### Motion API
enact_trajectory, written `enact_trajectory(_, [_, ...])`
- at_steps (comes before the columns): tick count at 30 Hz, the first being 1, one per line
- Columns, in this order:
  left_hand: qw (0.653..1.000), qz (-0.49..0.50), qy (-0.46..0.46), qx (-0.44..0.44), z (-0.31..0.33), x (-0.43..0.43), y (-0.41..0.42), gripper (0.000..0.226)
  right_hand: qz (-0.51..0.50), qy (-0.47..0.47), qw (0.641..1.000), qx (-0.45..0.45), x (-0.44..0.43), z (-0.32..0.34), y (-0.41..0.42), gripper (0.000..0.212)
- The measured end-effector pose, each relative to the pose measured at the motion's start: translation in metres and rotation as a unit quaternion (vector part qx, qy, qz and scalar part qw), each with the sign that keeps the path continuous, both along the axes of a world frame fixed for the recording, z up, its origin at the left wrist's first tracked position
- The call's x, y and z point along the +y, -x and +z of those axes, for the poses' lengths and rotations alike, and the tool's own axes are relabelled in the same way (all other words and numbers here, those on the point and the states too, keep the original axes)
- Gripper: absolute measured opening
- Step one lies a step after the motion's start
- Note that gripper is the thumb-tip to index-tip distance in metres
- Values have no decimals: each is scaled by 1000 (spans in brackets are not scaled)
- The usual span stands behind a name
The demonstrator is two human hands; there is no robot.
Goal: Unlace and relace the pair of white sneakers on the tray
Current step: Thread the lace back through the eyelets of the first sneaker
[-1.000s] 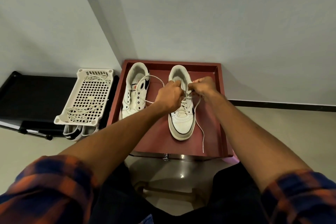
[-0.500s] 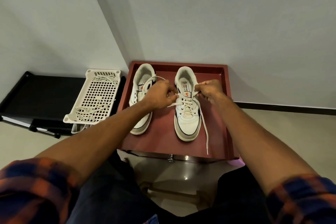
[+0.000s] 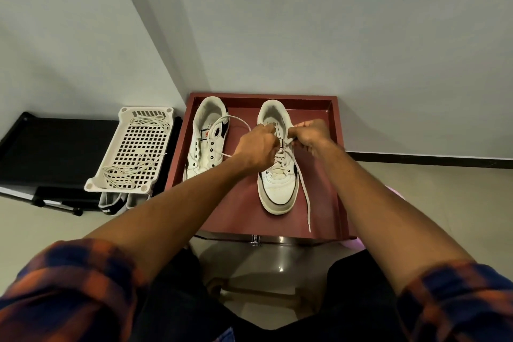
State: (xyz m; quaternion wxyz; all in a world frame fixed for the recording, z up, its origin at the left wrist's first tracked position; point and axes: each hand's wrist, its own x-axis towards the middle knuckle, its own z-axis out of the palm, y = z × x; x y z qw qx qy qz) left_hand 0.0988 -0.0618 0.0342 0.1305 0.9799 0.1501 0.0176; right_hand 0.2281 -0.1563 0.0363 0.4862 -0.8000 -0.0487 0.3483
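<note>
White sneaker (image 3: 277, 189) on the tray (image 3: 327, 203) looks mid-lacing: left hand (image 3: 256, 147) and right hand (image 3: 311, 136) pinch its lace (image 3: 304, 197); top eyelets likely need threading next

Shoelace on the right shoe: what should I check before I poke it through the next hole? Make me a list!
1. Both hands hold the lace: ok. The left hand and right hand pinch it near the top of the right sneaker.
2. Right sneaker flat on the tray: ok.
3. Lower holes laced: ok, the crossings show.
4. Top holes: cannot tell, the hands hide them.
5. Long end free of knots: ok, it trails along the tray.
6. Other end clear of the left sneaker: not ok, it loops across it.
</note>
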Motion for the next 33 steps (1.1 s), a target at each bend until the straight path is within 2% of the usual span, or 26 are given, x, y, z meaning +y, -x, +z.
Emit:
enact_trajectory(5, [996,26,74,-42,2,22,25,16,-13,7,1000,12,-2,-3,-3,16])
enact_trajectory(11, [991,61,86,-89,5,51,52,7,-15,9,1000,8,1,-8,-3,13])
enact_trajectory(16, [996,30,63,-61,4,28,33,41,-21,9,1000,10,2,-8,-3,15])
enact_trajectory(19, [999,9,38,-35,7,6,12,38,-23,9,1000,4,3,-6,-1,15])
enact_trajectory(24, [999,28,-14,33,1,-10,-5,26,-16,6,1000,-10,3,-7,0,17])
enact_trajectory(28, [1000,25,-11,2,1,-9,-1,23,-15,2,1000,-4,2,-8,-1,20])
enact_trajectory(33, [998,25,51,-42,7,16,24,18,-21,12,1000,11,1,-9,-4,14])
